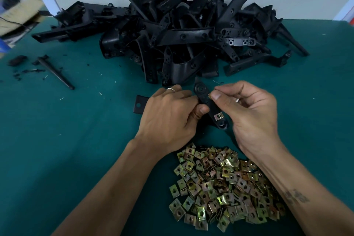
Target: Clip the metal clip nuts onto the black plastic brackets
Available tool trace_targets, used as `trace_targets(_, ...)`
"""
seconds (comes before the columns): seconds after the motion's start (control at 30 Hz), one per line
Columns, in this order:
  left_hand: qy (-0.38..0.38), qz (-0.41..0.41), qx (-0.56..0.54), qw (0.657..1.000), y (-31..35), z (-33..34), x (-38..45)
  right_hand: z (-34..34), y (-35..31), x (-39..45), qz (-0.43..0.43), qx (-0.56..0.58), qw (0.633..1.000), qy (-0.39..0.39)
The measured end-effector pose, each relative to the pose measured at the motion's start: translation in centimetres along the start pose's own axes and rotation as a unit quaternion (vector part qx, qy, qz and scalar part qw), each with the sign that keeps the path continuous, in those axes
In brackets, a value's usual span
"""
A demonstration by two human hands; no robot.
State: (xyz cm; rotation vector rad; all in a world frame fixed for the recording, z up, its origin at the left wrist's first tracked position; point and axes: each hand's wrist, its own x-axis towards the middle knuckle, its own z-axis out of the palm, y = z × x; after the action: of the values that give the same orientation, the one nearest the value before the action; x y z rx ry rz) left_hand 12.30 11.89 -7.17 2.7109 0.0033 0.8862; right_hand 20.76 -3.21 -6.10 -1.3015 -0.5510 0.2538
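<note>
- Head view: both hands are seen over the middle of a green mat (pixel 57 140), with a black plastic bracket (pixel 206 99) held between them above the mat
- Left hand (pixel 168 117) is curled round the bracket's left side, the thumb pressed against its edge; a ring is worn on one finger
- Right hand (pixel 249 109) is closed in a pinch, a clip nut (pixel 210 97) being held between thumb and forefinger against the bracket's right edge, near its upper end; only a sliver of the nut is visible
- One clip nut already seated (pixel 219 116) is seen on the bracket's lower part, towards 5 o'clock from the pinched one
- At 6 o'clock from the hands, a heap of loose brass-coloured clip nuts (pixel 220 188) is spread on the mat, partly covered by the right forearm
- At 12 o'clock, a large pile of black brackets (pixel 182 30) is stacked against the white wall
- At 9 o'clock of the left hand, the bracket's flat end with a hole (pixel 139 104) is seen beyond the knuckles
- Towards 10 o'clock, a thin black spike (pixel 55 72) and black plastic scraps (pixel 28 71) are scattered on the mat
</note>
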Motion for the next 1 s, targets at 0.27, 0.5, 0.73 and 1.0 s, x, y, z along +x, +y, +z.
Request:
trace_targets(0.27,0.018,0.019,0.003,1.000,-0.1,-0.1,0.0,-0.1,-0.8,-0.7,0.028,0.010,0.998,-0.064)
trace_targets(0.5,-0.010,-0.004,0.037,0.999,-0.2,-0.6,-0.3,-0.1,-1.1,-1.2,-0.018,-0.049,0.988,-0.145)
trace_targets(0.73,0.008,-0.042,0.055,0.998,0.0,-0.5,0.0,-0.7,-1.2,-0.8,0.009,-0.070,0.985,-0.156)
trace_targets(1.0,0.172,-0.210,-0.214,0.938,3.2,-1.7,3.2,-0.1,-4.6,-3.5,0.039,-0.220,0.971,-0.086)
